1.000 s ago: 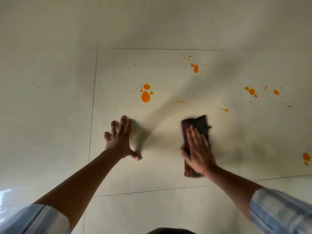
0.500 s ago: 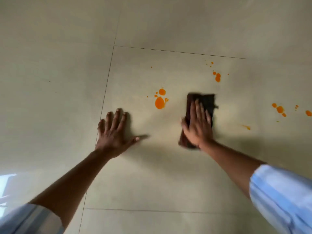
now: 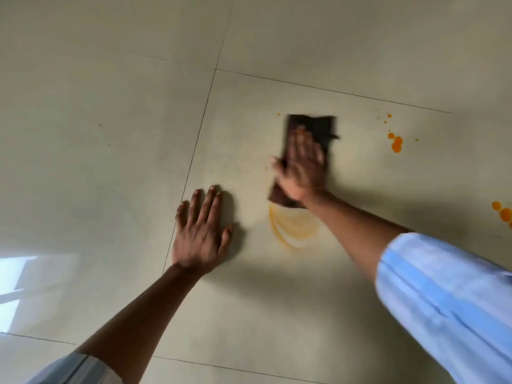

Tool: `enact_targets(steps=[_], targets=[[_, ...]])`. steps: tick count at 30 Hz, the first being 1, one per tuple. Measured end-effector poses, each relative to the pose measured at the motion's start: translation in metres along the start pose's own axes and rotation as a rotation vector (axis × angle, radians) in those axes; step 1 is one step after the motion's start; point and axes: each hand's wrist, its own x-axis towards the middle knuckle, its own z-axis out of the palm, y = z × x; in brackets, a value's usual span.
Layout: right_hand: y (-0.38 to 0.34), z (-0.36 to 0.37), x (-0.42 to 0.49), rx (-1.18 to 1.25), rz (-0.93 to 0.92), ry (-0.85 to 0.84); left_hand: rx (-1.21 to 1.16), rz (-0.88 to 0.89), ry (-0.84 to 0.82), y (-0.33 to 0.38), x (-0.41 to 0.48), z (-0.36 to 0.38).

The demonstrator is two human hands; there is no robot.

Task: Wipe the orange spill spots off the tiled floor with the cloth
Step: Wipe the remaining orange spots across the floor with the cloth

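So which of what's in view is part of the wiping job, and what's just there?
Part of the job:
cloth under the right hand
orange smear
orange spots
more spots at the right edge
floor

Just there:
left hand, flat on the floor, bracing
window glare

Dim, soft daylight. Window glare on the glossy beige tiled floor (image 3: pixel 83 134) at lower left. Soft arm shadows at centre. Motion blur on right hand (image 3: pixel 302 167) and dark brown cloth (image 3: pixel 318 128); wide-angle bends grout lines.
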Motion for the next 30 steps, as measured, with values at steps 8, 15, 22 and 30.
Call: enact_targets(steps=[8,15,22,30], targets=[[0.071,0.007,-0.162,-0.051,-0.335,-0.027,-0.03,-0.026,0.016,0.005,-0.003,-0.012],[-0.056,0.021,-0.076,0.001,-0.278,0.007,-0.025,-0.004,0.039,0.002,0.013,-0.016],[0.043,0.008,-0.1,-0.05,0.134,0.009,-0.036,-0.006,0.003,0.005,-0.005,-0.004],[0.007,0.022,-0.217,-0.053,-0.596,-0.141,-0.057,-0.001,0.016,0.005,-0.002,-0.012]])
